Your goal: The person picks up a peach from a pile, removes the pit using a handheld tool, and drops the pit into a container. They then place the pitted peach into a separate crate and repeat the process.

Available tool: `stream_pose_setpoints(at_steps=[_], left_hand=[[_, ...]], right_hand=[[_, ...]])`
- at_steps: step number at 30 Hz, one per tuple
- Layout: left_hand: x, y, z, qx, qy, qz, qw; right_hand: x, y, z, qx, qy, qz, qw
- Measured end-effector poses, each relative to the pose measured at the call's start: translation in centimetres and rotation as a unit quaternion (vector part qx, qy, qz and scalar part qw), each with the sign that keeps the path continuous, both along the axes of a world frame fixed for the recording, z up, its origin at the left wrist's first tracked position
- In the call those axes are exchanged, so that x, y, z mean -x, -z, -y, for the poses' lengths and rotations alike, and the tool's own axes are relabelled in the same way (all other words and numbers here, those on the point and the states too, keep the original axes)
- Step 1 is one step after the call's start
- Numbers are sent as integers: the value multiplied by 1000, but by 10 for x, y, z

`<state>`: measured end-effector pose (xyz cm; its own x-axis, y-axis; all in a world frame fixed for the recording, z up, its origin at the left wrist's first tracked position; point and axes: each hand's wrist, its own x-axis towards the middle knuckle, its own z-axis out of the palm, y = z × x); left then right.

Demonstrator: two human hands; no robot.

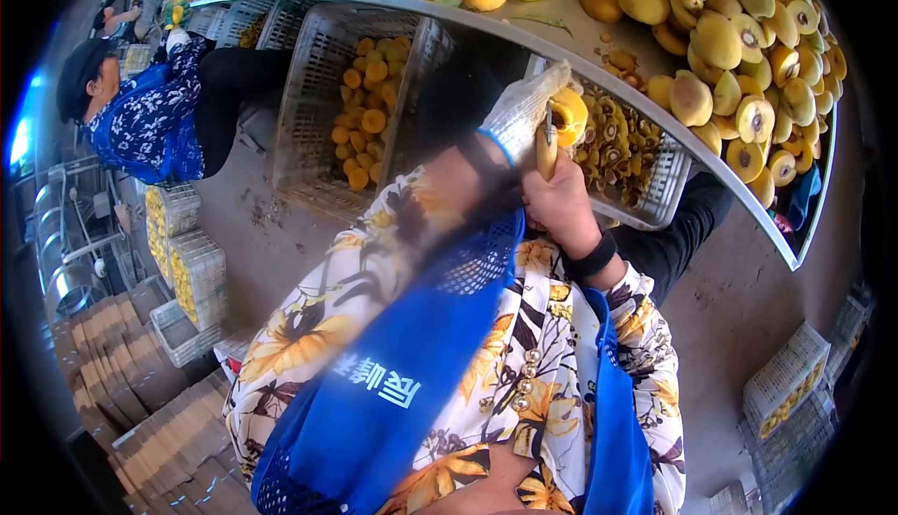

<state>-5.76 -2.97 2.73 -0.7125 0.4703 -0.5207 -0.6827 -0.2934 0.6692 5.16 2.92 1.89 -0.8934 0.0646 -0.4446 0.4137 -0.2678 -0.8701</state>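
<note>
My left hand [524, 111], in a white knit glove, is closed around a yellow peach half [574, 120]. In my bare right hand [563, 204] is a pitting knife [546, 152] with a light handle, its metal end against the cut face of the peach. Both hands are close together, just over a crate [669, 188] of dark peach pits and scraps. Halved peaches [690, 101], many with pits still in them, are heaped on the metal-edged table [552, 33] beyond my hands.
Left of my hands, a crate [297, 131] holds pitted peach halves [369, 122]. Another person [150, 113] sits farther left. Stacked crates [196, 281] and cardboard [168, 421] stand at lower left. More crates [790, 375] are at right. The table's rim curves close above my hands.
</note>
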Motion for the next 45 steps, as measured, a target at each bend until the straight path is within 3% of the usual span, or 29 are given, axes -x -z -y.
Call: stream_pose_setpoints(at_steps=[2,3,4,5,6,7,8,9,10,11,13,15,17,19,20,23,25,27,29,30,32,33,35,36,37,38,41,43,45], left_hand=[[3,-13,6,-23,-2,14,1000],[21,19,13,-29,-79,-66,994],[35,12,33,-37,-118,-51,991],[51,4,54,-101,-187,49,976],[71,8,95,-149,-96,-39,983],[81,-3,104,-5,-210,-160,964],[89,-13,111,142,-315,-272,898],[105,-11,131,465,-229,-420,745],[109,-23,126,612,-205,-545,535],[114,-38,120,709,-165,-625,281],[138,-30,88,707,-12,-629,321],[129,-48,30,662,-21,-681,312],[142,-33,-9,672,110,-659,321],[145,-14,-40,655,94,-673,332],[144,-15,-44,615,177,-677,363],[136,-6,-51,576,142,-736,328],[108,-37,-45,569,145,-629,510],[89,-45,-32,438,95,-632,632],[62,-48,-24,211,124,-500,830],[42,-56,-19,124,109,-426,889],[10,-64,-16,39,56,-300,952],[-1,-66,-17,14,14,-233,972],[-9,-45,-18,16,-41,-268,962],[-8,-26,-19,-19,-62,-226,972],[-4,-21,-18,-68,-67,-128,987],[-1,-18,-17,-113,-84,-24,990],[-8,-7,-16,32,-97,-204,974],[-12,-1,-18,35,-103,-347,931],[-15,-1,-22,43,-123,-409,903]], right_hand=[[4,10,3,-73,-1,-44,996],[5,8,3,-58,19,-62,996],[5,4,3,-43,38,-79,995],[4,3,-1,-40,52,-71,995],[3,3,-6,-36,65,-64,995],[4,15,-18,-171,29,-51,983],[4,27,-29,-304,-5,-33,952],[3,36,-37,-472,-61,-24,879],[4,27,-37,-432,-62,10,900],[7,9,-38,-390,-63,43,917],[8,7,-36,-329,-67,72,939],[7,31,-38,-296,-62,63,951],[-2,42,-40,-352,-25,-18,936],[-12,39,-46,-376,4,-39,926],[-14,34,-49,-371,17,-24,928],[-14,14,-53,-369,69,-9,927],[-8,-1,-56,-367,135,-74,917],[4,-5,-59,-384,159,-162,895],[18,-2,-60,-316,185,-226,903],[24,-4,-58,-260,195,-241,914],[33,-6,-49,-121,223,-245,936],[34,-8,-45,-153,217,-232,936],[36,-12,-39,-215,204,-204,933],[33,-18,-37,-324,187,-198,906],[29,-22,-36,-429,167,-188,868],[25,-24,-36,-434,143,-155,876],[13,-27,-38,-433,85,-78,894],[9,-27,-40,-412,64,-70,906],[9,-26,-40,-408,64,-92,906]])
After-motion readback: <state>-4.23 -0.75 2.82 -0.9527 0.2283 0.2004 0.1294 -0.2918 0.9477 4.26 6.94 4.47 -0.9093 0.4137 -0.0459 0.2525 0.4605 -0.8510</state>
